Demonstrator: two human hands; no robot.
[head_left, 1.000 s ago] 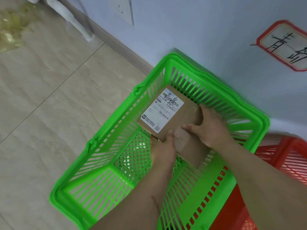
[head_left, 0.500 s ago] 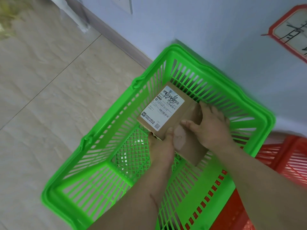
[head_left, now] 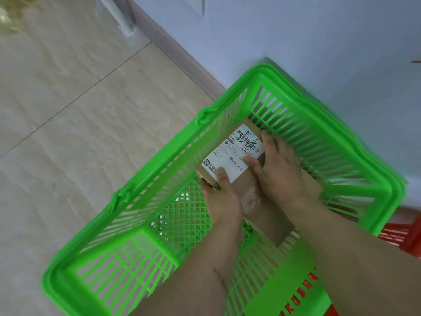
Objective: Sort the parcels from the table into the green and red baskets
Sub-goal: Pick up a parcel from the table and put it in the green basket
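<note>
Pale tiled floor (head_left: 75,124) across the left half of the frame, bare and open up to a grey skirting board (head_left: 173,49) running diagonally from top centre down to the basket. Blue-white wall (head_left: 319,37) filling the upper right.

Green basket (head_left: 141,185) set at a slant from centre to lower left, its far corner close against the wall at centre right; lattice bottom bare in the lower-left half, with free space there inside the slatted walls. Red basket (head_left: 407,238) just beside it at the right edge, mostly hidden behind the forearm.

Brown cardboard parcel (head_left: 264,215) inside the green basket, in its upper-right half, its far end close to the slatted wall; whether resting on the bottom cannot be told. White printed shipping label (head_left: 230,156) with barcode and black handwritten characters on its top face, a strip of clear tape along the middle.

Left hand (head_left: 222,197) grasping the parcel's near left edge, thumb on the label. Right hand (head_left: 280,169) gripping the parcel from the right, thumb across the top, fingers spread along the far side.
</note>
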